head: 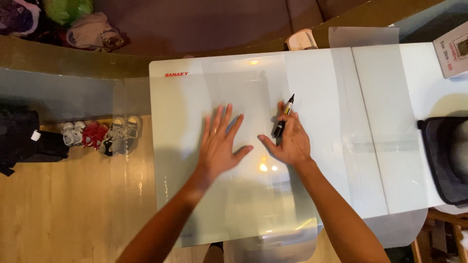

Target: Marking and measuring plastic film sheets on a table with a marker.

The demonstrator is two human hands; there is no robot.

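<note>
White glossy tabletop [190,97] filled most of the view, w/ red lettering near its far left corner. Clear plastic sheet [243,204] lay flat on it, near edge hanging over the table's front and curling a bit. 2nd clear sheet [370,97] lay to the right, overlapping the 1st, far edge sticking out past the table. Left hand [219,146] rested flat on the sheet, fingers spread. Right hand [290,141] pressed down just beside it, holding a black marker [284,117], tip pointing away. Black bag [446,160] sat on the right edge; small white box [453,48] at the far right corner. Wood floor [73,204] lay below.
</note>
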